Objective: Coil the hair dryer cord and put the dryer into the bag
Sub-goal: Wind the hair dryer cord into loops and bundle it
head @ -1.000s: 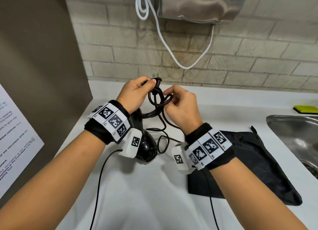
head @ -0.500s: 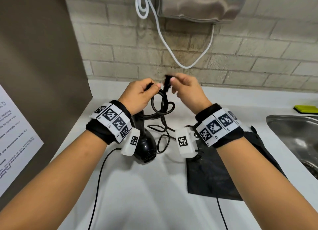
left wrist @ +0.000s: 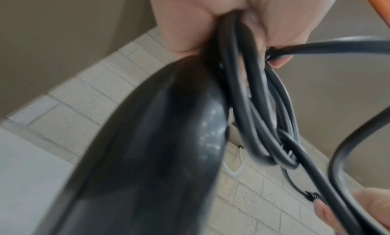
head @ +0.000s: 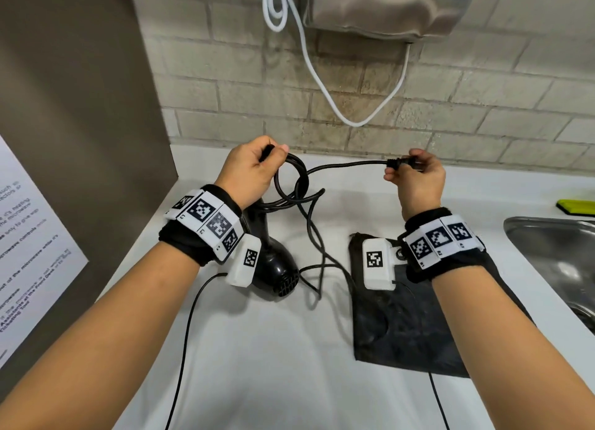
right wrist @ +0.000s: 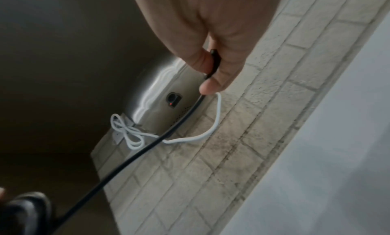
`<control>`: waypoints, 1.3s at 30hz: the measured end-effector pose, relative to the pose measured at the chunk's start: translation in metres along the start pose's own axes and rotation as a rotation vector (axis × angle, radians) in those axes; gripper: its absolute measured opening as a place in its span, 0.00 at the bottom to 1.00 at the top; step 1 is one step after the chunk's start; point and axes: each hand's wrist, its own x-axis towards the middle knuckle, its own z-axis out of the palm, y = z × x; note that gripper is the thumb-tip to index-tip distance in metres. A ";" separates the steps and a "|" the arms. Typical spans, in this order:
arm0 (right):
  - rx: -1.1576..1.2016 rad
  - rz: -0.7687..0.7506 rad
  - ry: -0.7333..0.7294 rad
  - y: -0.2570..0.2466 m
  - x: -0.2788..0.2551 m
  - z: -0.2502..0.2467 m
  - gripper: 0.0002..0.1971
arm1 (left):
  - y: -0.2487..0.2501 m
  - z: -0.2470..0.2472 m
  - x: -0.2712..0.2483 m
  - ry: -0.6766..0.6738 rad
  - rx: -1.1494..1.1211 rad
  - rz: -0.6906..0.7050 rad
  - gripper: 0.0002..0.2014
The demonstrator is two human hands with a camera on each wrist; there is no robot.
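Our left hand clutches springy black rubber cord loops against the black plastic dryer; our right hand pinches the plug. We judge loops unruly.

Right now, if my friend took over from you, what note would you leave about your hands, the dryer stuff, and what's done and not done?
Left hand: grips the gathered loops of the black cord, held up over the counter.
Right hand: pinches the plug end, held out to the right, a stretch of cord running back to the loops.
Hair dryer: hangs or rests below the left hand; cannot tell which.
Black bag: lies flat on the counter beside the sink, with nothing put into it yet.
Done: some loops gathered.
Left: wind in the loose cord and plug end, then put the dryer into the bag.
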 end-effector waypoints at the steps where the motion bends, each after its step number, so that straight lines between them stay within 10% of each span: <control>1: -0.009 0.008 0.037 0.004 0.003 -0.002 0.13 | 0.000 -0.001 0.000 0.008 0.006 -0.004 0.11; 8: -0.166 0.129 0.282 0.022 0.026 -0.037 0.14 | -0.009 -0.012 0.001 0.066 0.055 0.005 0.12; 15: -1.050 -0.141 -0.397 0.052 -0.002 -0.024 0.13 | -0.014 -0.015 -0.001 0.086 0.079 0.001 0.11; 22: -0.585 -0.102 -1.100 0.024 -0.055 0.049 0.35 | 0.001 -0.001 -0.003 0.001 0.028 0.000 0.11; 25: -0.614 -0.056 -1.276 0.024 -0.060 0.060 0.26 | 0.005 0.003 -0.005 -0.016 0.016 0.018 0.11; 31: -0.536 -0.114 -1.059 0.030 -0.043 0.053 0.21 | 0.003 -0.006 -0.010 -0.015 0.013 0.002 0.12; 39: -0.461 -0.027 -0.390 0.027 0.014 0.032 0.12 | -0.003 -0.020 -0.013 -0.012 0.055 0.012 0.14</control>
